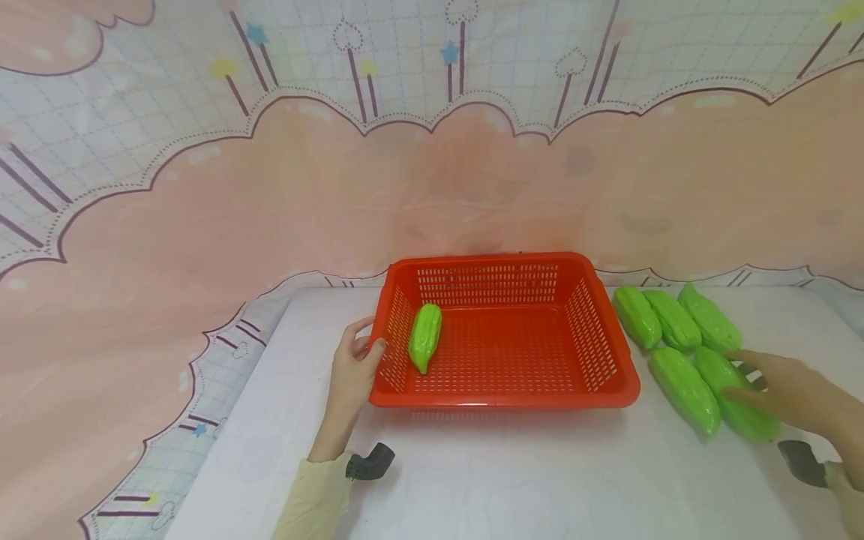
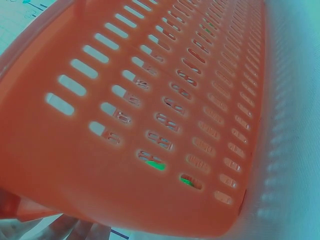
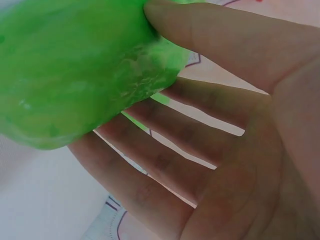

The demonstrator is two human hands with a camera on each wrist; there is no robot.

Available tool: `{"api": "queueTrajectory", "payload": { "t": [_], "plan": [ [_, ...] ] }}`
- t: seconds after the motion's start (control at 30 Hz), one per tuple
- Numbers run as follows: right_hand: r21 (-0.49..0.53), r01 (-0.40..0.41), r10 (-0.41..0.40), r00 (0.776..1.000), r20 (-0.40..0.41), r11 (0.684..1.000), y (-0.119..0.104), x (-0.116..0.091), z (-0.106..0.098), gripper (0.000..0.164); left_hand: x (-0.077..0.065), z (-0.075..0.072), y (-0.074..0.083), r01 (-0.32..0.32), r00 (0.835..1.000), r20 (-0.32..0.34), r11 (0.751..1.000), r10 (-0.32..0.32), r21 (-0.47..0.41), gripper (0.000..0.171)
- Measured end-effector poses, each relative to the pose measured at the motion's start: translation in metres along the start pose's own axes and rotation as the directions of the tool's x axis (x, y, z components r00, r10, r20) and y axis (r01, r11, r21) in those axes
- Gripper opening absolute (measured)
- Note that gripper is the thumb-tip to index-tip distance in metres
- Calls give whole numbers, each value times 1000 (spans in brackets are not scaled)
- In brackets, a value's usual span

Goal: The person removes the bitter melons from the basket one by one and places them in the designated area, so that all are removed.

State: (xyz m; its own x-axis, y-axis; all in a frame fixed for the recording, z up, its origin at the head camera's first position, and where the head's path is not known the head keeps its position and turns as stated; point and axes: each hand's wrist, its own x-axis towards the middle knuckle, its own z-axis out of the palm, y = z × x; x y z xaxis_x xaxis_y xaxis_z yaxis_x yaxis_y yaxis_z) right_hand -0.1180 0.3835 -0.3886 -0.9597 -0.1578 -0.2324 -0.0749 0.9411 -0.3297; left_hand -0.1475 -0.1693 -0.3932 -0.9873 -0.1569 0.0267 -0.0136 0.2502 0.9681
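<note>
A red plastic basket (image 1: 499,352) with slotted walls stands on the table. My left hand (image 1: 354,367) grips its left rim; the left wrist view shows the slotted wall (image 2: 165,120) close up, with only some fingertips at the bottom edge. Inside the basket, near its left wall, lies one green bitter melon (image 1: 425,336). To the right of the basket, my right hand (image 1: 786,390) holds another bitter melon (image 1: 736,401) between thumb and fingers. The right wrist view shows the thumb on top of this bitter melon (image 3: 75,75) and the fingers along its far side, partly hidden behind it.
More bitter melons lie right of the basket: one (image 1: 685,390) beside the held one, and a back row with a left one (image 1: 637,316), a middle one (image 1: 673,319) and a right one (image 1: 710,318). A patterned pink cloth (image 1: 304,195) hangs behind the white table (image 1: 513,480).
</note>
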Motion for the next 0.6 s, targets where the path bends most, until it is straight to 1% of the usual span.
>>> {"api": "queueTrajectory", "payload": {
  "t": [0.23,0.47,0.6],
  "plan": [
    [-7,6,-6,1000,13,1000,-1,3,-1,72,1,0,-1,-2,1000,-4,1000,2,-2,45],
    [-20,19,-19,1000,-2,1000,-2,5,-3,69,2,0,-2,-2,1000,-9,1000,2,0,45],
    [-13,22,-22,1000,4,1000,-2,4,-4,68,1,0,-2,-6,1000,-9,1000,6,1,45]
  ]
}}
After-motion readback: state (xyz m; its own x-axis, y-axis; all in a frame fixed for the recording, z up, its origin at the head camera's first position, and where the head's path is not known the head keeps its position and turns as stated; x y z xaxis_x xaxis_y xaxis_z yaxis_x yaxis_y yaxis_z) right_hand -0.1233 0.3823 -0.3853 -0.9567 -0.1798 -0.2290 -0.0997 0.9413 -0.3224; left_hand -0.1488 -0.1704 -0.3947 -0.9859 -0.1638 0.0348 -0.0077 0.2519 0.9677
